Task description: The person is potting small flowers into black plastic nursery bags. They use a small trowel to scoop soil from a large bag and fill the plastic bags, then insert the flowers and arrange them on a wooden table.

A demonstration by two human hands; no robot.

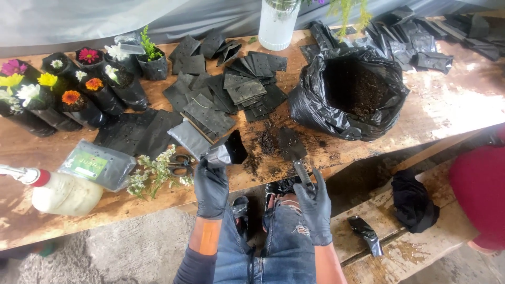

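Wooden table (158, 202), stained and worn, soil crumbs scattered near its front edge. Left hand (211, 188), black-gloved, fingers pinched on a small black grow bag (227, 151), held open just above the table edge. Right hand (314, 206), also gloved, clenched around the handle of a trowel (292, 147); blade rests flat on the table beside spilled soil (267, 141). Big black sack of soil (350, 94) stands open, right of the trowel. Flat empty bags (231, 92) piled mid-table. Filled bags with flowers (68, 94) crowd the far left. Scissors (181, 164) lie among white sprigs (152, 173). Spray bottle (60, 192) lies near left. Person's red sleeve (481, 194) at right edge.
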